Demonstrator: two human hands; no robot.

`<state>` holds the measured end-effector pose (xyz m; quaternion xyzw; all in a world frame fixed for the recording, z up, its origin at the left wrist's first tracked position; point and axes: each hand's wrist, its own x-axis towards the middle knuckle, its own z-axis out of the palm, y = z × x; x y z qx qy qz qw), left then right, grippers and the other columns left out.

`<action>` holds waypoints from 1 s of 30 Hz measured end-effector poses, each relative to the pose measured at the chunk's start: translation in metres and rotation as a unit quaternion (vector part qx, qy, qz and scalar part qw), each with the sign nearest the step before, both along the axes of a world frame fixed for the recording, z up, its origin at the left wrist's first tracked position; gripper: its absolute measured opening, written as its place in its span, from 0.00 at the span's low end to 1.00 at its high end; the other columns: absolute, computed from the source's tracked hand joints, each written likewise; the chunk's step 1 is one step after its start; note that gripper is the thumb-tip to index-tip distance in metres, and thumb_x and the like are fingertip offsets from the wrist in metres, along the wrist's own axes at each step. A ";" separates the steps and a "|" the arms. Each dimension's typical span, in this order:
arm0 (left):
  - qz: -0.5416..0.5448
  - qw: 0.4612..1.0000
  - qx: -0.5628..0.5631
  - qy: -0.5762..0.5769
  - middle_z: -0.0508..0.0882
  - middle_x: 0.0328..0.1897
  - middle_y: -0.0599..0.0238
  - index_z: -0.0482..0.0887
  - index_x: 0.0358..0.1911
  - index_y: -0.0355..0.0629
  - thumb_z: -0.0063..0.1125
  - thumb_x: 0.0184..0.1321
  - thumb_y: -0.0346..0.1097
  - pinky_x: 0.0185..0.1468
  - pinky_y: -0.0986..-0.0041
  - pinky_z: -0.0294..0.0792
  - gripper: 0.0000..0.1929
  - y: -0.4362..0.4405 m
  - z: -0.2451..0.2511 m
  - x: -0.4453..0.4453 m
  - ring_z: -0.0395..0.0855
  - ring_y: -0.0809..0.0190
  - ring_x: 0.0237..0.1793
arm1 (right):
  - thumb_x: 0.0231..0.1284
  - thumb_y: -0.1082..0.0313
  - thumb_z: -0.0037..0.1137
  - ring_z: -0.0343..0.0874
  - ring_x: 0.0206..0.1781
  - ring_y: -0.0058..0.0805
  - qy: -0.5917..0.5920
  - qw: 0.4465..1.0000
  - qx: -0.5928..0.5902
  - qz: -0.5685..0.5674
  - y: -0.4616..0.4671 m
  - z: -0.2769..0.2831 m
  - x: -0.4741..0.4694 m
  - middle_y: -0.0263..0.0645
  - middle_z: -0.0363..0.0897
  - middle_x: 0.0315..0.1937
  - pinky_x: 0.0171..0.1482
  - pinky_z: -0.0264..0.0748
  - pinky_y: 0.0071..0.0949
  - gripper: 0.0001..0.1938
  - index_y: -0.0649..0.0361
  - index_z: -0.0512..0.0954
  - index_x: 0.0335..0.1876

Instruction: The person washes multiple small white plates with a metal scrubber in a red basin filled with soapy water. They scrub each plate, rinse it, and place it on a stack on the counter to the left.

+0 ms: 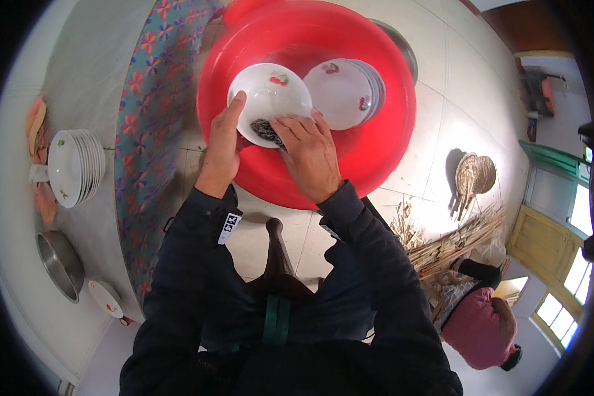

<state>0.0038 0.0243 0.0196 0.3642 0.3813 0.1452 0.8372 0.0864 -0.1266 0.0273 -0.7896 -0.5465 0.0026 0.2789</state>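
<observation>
A white plate (272, 106) with a red fruit print is tilted above a large red plastic basin (371, 153). My left hand (222, 141) grips its left rim, the thumb lying over the edge. Under the fingers of my right hand (309, 148) a dark scouring pad (265, 129) presses against the lower part of the plate's inner face. Part of the pad is hidden by those fingers. Inside the basin, just right of the held plate, rests a stack of similar white plates (339, 94).
On the grey counter (79, 64) at left stand a stack of white plates (72, 168), a metal bowl (62, 265) and another plate (104, 298). A patterned cloth (138, 148) covers its front. Dry stalks (455, 237) and a seated person (480, 326) are at right.
</observation>
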 end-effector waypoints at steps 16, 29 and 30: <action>-0.019 0.999 -0.028 -0.041 0.85 0.64 0.59 0.75 0.70 0.39 0.55 0.78 0.51 0.66 0.64 0.75 0.26 0.002 -0.012 0.000 0.85 0.58 0.61 | 0.60 0.71 0.58 0.82 0.59 0.46 0.052 0.996 0.057 -0.033 0.004 -0.004 -0.007 0.48 0.84 0.52 0.67 0.72 0.49 0.20 0.66 0.80 0.58; 0.012 1.000 -0.016 -0.013 0.84 0.65 0.59 0.76 0.69 0.39 0.56 0.78 0.51 0.67 0.63 0.74 0.27 0.008 -0.029 -0.004 0.83 0.58 0.63 | 0.59 0.70 0.60 0.82 0.57 0.42 0.083 0.995 0.055 -0.015 0.009 -0.014 -0.013 0.42 0.84 0.51 0.73 0.69 0.50 0.19 0.65 0.81 0.56; -0.037 0.999 0.014 -0.013 0.84 0.65 0.59 0.76 0.69 0.38 0.56 0.78 0.51 0.67 0.63 0.74 0.26 0.006 -0.025 -0.007 0.83 0.59 0.63 | 0.59 0.69 0.60 0.82 0.56 0.40 0.123 0.990 0.064 0.004 0.009 -0.014 -0.014 0.42 0.84 0.50 0.73 0.69 0.50 0.19 0.65 0.82 0.56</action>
